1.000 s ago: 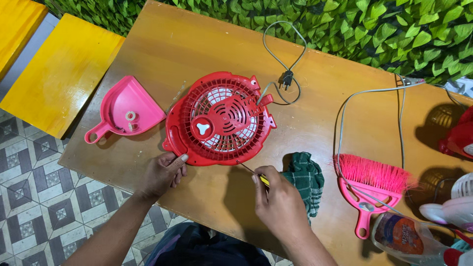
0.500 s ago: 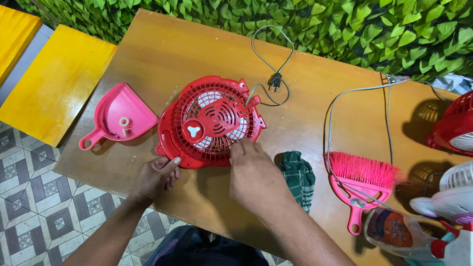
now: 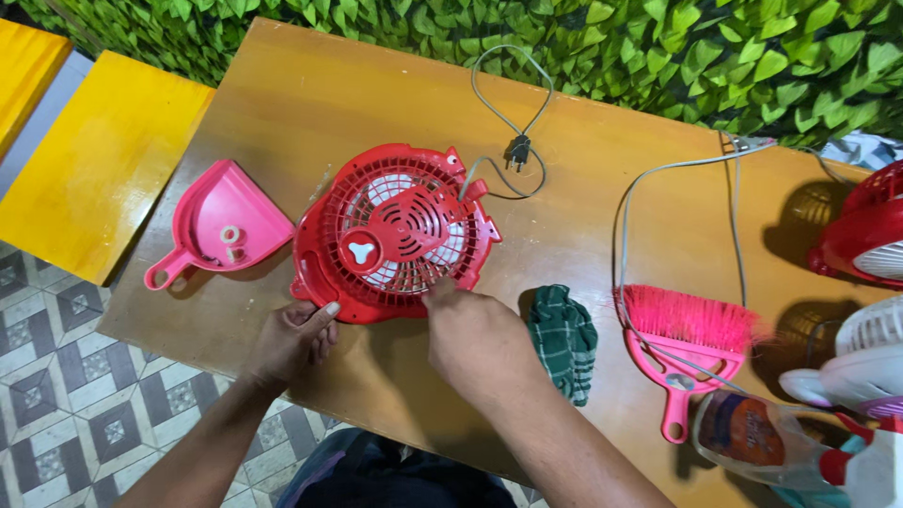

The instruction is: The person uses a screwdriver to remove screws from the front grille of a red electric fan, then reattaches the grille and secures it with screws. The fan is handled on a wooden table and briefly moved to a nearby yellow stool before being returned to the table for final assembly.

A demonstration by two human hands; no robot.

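1. Lying face-down near the middle of the wooden table, the red fan is showing us its rear grille and motor housing, so the back is the side within reach.
2. We are bracing its lower-left rim with our left hand, thumb against the plastic and fingers curled under, likely keeping the fan from sliding.
3. We are pressing our right hand on the lower-right edge of the grille, fingers bunched together; whether they are pinching a tool, we cannot tell.
4. The fan's grey cord and plug are trailing loose behind it, unplugged.
5. The pink dustpan on the left is holding 2 small white parts, seemingly serving as a tray.
6. A green checked cloth and a pink brush are lying to the right, within easy reach.
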